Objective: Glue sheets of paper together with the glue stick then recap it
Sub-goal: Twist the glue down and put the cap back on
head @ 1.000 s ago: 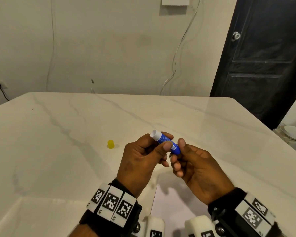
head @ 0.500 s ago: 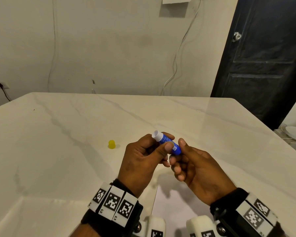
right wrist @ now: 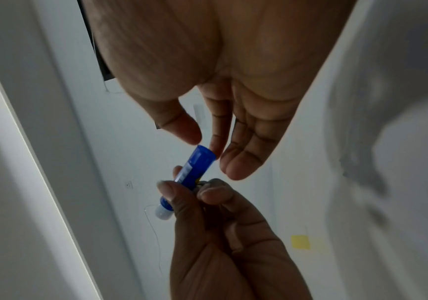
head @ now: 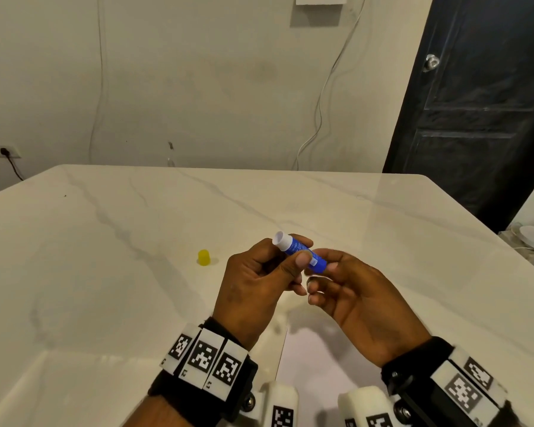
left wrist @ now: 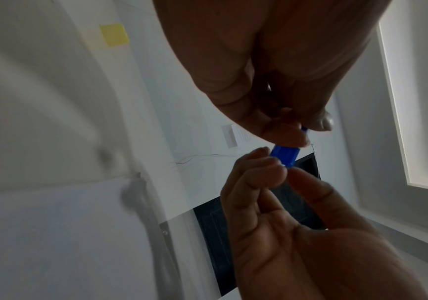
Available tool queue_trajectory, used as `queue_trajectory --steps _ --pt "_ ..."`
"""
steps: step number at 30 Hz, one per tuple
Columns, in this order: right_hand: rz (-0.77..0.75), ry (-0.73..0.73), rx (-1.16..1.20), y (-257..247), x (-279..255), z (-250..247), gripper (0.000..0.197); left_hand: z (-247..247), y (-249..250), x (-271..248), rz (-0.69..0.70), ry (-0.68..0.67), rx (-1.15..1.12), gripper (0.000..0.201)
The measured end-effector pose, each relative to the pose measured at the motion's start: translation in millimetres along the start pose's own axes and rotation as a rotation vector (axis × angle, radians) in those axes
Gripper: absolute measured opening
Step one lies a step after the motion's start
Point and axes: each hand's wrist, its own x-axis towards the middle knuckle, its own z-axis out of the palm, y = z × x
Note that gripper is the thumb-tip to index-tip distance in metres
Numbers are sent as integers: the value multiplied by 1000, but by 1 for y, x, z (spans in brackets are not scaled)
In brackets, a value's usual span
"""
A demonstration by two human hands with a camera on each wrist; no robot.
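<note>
Glue stick (head: 301,254) uncapped in left hand (head: 259,282); yellow cap (head: 203,257) apart.

The glue stick (head: 302,254) barrel is mostly covered by the left hand (head: 256,291). The paper sheet (head: 315,359), at the table's near edge, is cut off below; label print too small to read.

I see the blue glue stick (head: 301,253) uncapped at frame centre, tilted with its white open end toward the upper left. Its yellow cap (head: 203,257) stands left of it, apart. A white paper sheet (head: 315,359) lies at the lower centre.
</note>
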Motion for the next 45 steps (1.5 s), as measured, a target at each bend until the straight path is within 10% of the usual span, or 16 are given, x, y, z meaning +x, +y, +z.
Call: queue_trajectory --steps 45 --pt "-118 -9 -49 5 3 -5 42 0 3 0 4 -22 -58 32"
